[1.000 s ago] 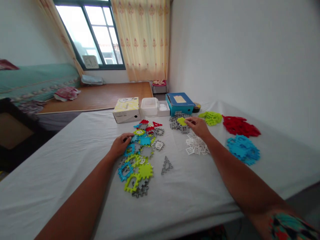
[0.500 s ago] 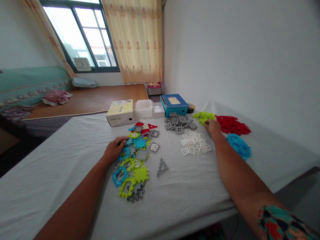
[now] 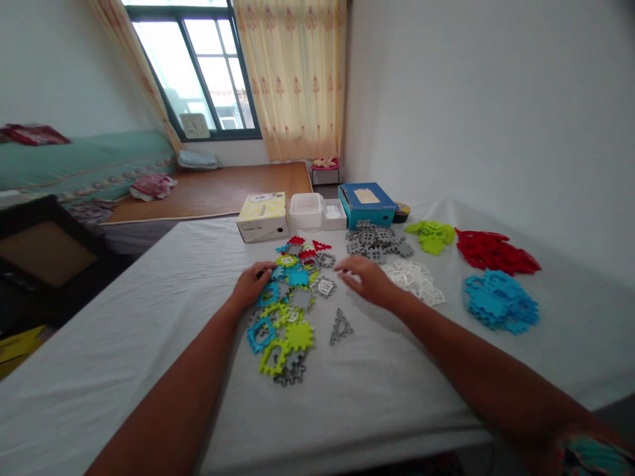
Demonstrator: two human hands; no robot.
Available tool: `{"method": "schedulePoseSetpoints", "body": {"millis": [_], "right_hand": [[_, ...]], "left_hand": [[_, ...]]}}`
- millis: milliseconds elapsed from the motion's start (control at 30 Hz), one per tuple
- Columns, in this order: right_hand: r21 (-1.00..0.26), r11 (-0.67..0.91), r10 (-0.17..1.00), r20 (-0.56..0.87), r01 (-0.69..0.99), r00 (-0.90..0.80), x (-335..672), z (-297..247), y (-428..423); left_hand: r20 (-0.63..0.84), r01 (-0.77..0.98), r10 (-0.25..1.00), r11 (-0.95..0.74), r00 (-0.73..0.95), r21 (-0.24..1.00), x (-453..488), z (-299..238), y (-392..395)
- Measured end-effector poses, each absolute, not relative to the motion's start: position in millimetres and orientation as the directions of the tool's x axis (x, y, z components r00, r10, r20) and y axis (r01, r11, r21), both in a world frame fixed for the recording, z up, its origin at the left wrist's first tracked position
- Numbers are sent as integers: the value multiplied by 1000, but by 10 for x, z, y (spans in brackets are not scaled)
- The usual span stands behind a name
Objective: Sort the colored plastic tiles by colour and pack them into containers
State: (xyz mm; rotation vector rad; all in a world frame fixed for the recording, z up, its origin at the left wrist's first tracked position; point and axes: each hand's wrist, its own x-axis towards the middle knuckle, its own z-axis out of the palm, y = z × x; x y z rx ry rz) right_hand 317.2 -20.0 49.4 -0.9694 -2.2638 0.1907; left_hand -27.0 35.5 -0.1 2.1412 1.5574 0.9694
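Note:
A mixed heap of flat, toothed plastic building pieces (image 3: 299, 336) in green, blue, grey and red runs down the middle of the sheet. At its left edge rests my left hand (image 3: 252, 284), fingers loosely bent with a gap at the thumb, beside the blue pieces; nothing shows in its grasp. My right hand (image 3: 367, 281) hovers just right of the heap, thumb and fingers apart and holding nothing visible. A white lattice piece (image 3: 325, 286) lies below its fingertips. Nearer to me is a lone grey triangular piece (image 3: 341, 327).
Sorted piles lie to the right: grey pieces (image 3: 374, 241), white lattice pieces (image 3: 419, 281) partly behind my right hand, green pieces (image 3: 431, 235), red pieces (image 3: 496, 251) and blue pieces (image 3: 501, 301). Behind stand a yellow box (image 3: 262, 218), a clear container (image 3: 306, 210) and a blue box (image 3: 367, 206).
My right hand has moved left from the green pile to the mixed heap. My left hand stays at the heap's left edge. The view has swung slightly.

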Motion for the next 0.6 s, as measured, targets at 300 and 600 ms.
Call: {"method": "schedulePoseSetpoints", "body": {"millis": [300, 600], "right_hand": [[-95, 951, 309, 290, 293, -906, 2411, 149, -877], [-296, 860, 509, 465, 415, -724, 2648, 218, -556]], "left_hand": [[374, 683, 908, -395, 189, 615, -299, -70, 383], [355, 691, 916, -379, 186, 616, -290, -53, 375]]}}
